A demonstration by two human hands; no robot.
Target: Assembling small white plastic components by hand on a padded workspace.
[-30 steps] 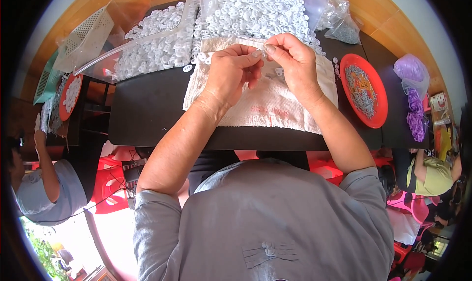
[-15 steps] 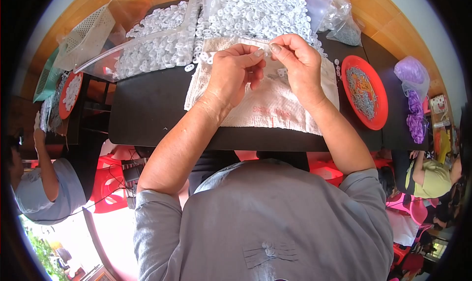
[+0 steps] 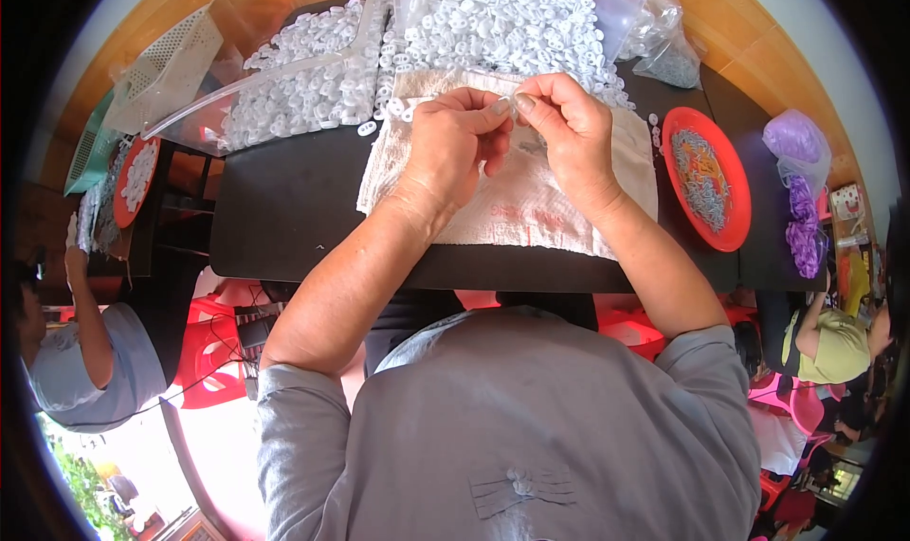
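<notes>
By the far edge of nubby cloth (image 3: 519,198), your left hand (image 3: 445,145) and right hand (image 3: 575,135), nearly closed, pinch a whitish piece (image 3: 513,99).

A whitish speck (image 3: 513,99), perhaps a small white piece, lies where the left hand (image 3: 444,151) and right hand (image 3: 580,145) meet; it is too small and too covered by their fingertips for its shape to show. The two hands also hide part of the cloth (image 3: 517,186) under them, and its red print is blurred. Ahead of the hands, the upper edge cuts off the heap of white pieces (image 3: 502,20). Right of the right hand, the grey bits (image 3: 700,167) are too fine to tell singly.
</notes>
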